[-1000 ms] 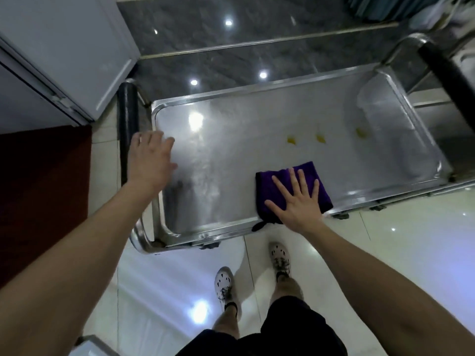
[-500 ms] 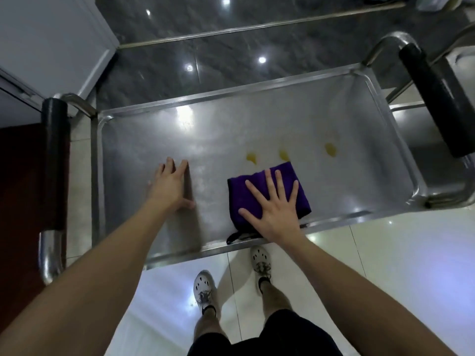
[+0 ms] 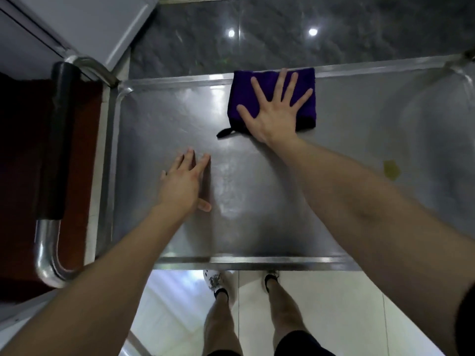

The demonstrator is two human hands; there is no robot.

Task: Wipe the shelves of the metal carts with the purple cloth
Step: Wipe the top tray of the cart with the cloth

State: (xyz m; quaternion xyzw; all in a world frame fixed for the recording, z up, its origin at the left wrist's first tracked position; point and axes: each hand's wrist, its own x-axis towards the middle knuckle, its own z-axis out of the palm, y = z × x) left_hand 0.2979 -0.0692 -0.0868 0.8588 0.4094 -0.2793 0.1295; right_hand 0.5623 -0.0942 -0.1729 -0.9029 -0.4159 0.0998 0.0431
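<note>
While the right hand [image 3: 273, 113] presses flat with fingers spread on the folded purple cloth [image 3: 275, 95], that soft, napped square lies against the far raised rim of the metal cart's top shelf [image 3: 257, 201]. A small dark loop [image 3: 224, 132] trails from the cloth's near left corner. The left hand [image 3: 183, 182] rests open, palm down, on the brushed, glossy steel, holding nothing. A yellowish smear [image 3: 391, 170] marks the shelf to the right. A curved tubular handle [image 3: 55, 176] with a black sleeve runs along the cart's left end.
</note>
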